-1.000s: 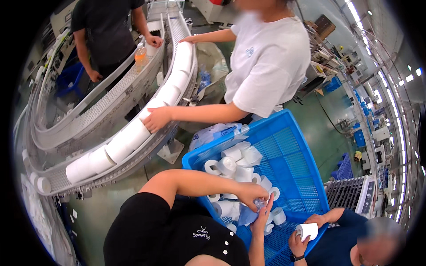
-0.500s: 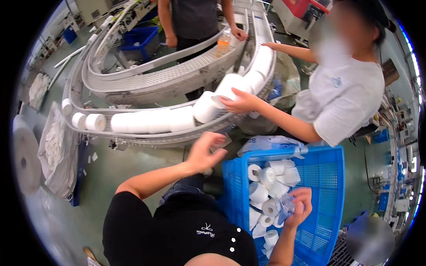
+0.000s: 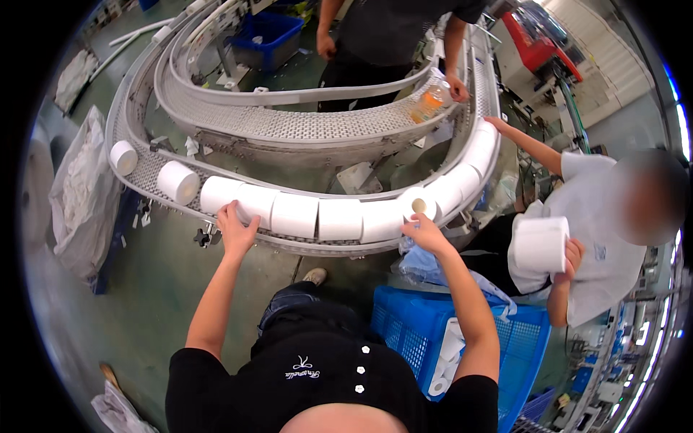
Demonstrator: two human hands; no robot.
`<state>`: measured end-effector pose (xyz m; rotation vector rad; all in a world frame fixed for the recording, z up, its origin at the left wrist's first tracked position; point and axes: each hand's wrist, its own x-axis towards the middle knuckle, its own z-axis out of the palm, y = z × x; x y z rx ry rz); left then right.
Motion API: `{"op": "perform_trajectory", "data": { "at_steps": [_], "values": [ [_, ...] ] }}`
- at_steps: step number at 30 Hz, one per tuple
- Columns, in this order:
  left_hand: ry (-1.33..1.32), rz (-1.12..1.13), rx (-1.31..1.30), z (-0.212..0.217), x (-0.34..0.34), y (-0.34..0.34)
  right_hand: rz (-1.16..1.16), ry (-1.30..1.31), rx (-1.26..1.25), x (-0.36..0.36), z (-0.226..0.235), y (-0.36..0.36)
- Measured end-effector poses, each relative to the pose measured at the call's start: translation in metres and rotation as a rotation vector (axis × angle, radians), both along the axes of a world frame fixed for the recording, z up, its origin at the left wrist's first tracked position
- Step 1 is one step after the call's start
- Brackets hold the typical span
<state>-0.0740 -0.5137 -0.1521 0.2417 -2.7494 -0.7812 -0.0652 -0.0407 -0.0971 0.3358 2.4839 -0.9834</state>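
White toilet paper rolls (image 3: 339,219) lie in a row along the curved conveyor (image 3: 245,124) in front of me. My left hand (image 3: 237,229) is at the conveyor's near edge, its fingers apart and the tips touching rolls in the left part of the row. Further right, my right hand (image 3: 426,234) has its bent fingers on the near side of a tilted toilet paper roll (image 3: 419,204), whose brown core opening faces up. Part of that grip is hidden by the hand itself.
A blue crate (image 3: 527,328) with loose rolls stands by my right arm, plastic bags at its far rim. At right a co-worker (image 3: 599,195) holds a large white roll (image 3: 540,244). Another person stands behind the conveyor beside an orange bottle (image 3: 431,101). A filled white sack (image 3: 85,187) is at left.
Both my hands have moved forward to the conveyor, the right one from above the crate, where it held clear plastic. The co-worker has lifted a large roll off the row. My view has shifted.
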Motion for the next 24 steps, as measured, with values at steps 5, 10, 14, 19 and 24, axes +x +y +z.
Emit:
{"op": "perform_trajectory", "data": {
  "at_steps": [5,10,14,19,24],
  "values": [
    [-0.044,-0.023,0.085,0.017,-0.013,-0.025,-0.112,0.029,-0.168,-0.008,0.001,-0.032],
    [-0.033,0.007,-0.035,0.025,-0.023,-0.047,-0.189,-0.015,-0.105,-0.011,0.001,-0.070],
    [-0.090,-0.115,-0.189,0.044,-0.039,-0.071,-0.185,0.007,-0.392,-0.017,-0.031,-0.088],
    [-0.183,-0.100,-0.089,0.045,-0.036,-0.063,-0.210,-0.099,-0.378,-0.037,-0.039,-0.089],
    [-0.146,-0.061,0.036,0.029,-0.032,-0.047,-0.250,-0.100,-0.482,-0.034,-0.056,-0.063]
  ]
}}
